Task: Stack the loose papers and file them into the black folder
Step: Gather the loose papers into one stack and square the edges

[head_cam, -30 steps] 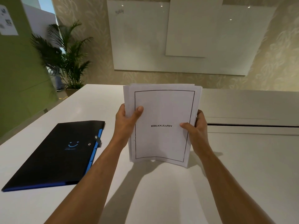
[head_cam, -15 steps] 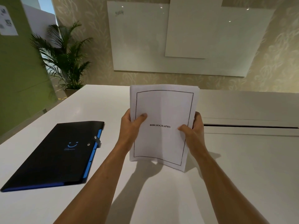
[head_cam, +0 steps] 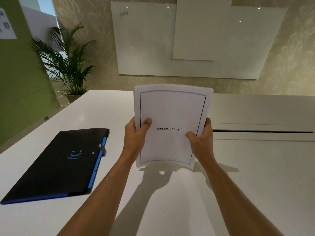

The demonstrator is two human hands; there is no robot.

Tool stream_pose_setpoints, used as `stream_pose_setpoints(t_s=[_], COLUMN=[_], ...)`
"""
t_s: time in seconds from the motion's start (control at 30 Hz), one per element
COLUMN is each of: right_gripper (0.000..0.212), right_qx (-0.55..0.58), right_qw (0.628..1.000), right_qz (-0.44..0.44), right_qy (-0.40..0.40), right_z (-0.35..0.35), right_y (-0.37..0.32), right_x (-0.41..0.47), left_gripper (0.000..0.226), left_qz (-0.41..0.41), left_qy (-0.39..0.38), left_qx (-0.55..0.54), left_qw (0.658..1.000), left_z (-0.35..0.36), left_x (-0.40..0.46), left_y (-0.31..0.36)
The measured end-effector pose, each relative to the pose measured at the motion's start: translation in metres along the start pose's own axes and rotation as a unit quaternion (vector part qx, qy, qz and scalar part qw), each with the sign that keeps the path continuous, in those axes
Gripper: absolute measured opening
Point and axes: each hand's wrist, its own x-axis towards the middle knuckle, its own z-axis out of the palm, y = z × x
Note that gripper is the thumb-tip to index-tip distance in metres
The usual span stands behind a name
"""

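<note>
Item 1: paper stack (head_cam: 172, 108), held upright just above the white table (head_cam: 255, 176), top sheet w/ black border, reads BIBLIOGRAPHY. I see my left hand (head_cam: 136, 135) gripping its left edge, thumb on front; right hand (head_cam: 200, 138) gripping the right edge, thumb on front, other fingers behind.
Item 2: black folder (head_cam: 56, 166), closed, flat on table, left of my arms, blue edge, apart from the papers.
Item 3: potted palm (head_cam: 68, 65), far left bkgd.

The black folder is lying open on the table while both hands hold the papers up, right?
Not quite. The head view shows the black folder lying closed on the table, its flap down over the blue edge. The rest holds: the left hand and the right hand hold the papers up.
</note>
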Motion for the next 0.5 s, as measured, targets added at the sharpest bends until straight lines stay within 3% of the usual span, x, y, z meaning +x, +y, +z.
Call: stream_pose_setpoints(t_s=[0.2, 0.5], right_gripper=[0.041, 0.041], right_qx=[0.035, 0.048], right_qw=[0.997, 0.996], right_qz=[0.066, 0.076], right_qy=[-0.001, 0.002], right_z=[0.008, 0.006], right_y=[0.021, 0.021], right_x=[-0.019, -0.015], left_gripper=[0.033, 0.016], left_qz=[-0.029, -0.025], left_qy=[0.008, 0.027], left_qx=[0.005, 0.02], left_qw=[1.0, 0.999], left_z=[-0.006, -0.002], left_x=[-0.016, -0.016], left_y=[-0.026, -0.029])
